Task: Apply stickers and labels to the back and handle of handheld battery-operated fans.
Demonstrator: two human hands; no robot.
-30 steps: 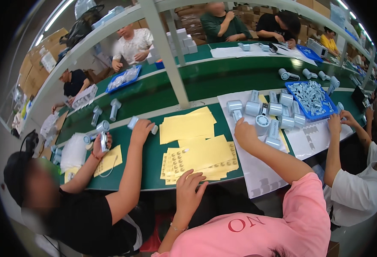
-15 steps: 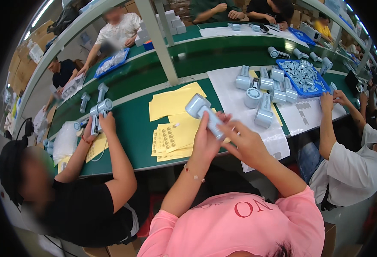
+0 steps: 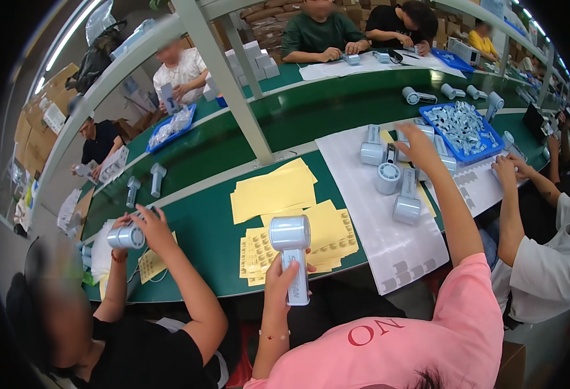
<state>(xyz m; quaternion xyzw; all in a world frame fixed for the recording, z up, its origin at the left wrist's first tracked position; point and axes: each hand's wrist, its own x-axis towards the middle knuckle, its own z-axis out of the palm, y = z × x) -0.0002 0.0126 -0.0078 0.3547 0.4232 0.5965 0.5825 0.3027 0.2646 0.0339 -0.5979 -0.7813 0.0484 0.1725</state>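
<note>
My left hand [image 3: 277, 280] is wrapped round the handle of a light-blue handheld fan [image 3: 290, 232], held upright with its round head at the top, over the table's front edge. Stretched far forward to the right, my right hand [image 3: 416, 144] is above a group of similar fans, its fingers extended and nothing seen in them. Closest below it stands a fan with its round grille showing [image 3: 389, 178]; another fan [image 3: 407, 206] lies nearer to me. Parts of the group are hidden behind my hand and forearm. Behind the held fan lie yellow sticker sheets [image 3: 275, 189].
White sheets [image 3: 356, 188] lie under the fan group. A blue tray [image 3: 473, 155] of small light-blue parts stands beyond. A green conveyor belt [image 3: 233, 137] carries several fans, with a grey post [image 3: 249, 110] beside it. Co-workers sit on both sides, the left one holding a fan [image 3: 126, 237].
My right hand has left the held fan and moved forward right to the fan group. My left hand has lowered its fan and turned it upright. The left co-worker's fan has been turned.
</note>
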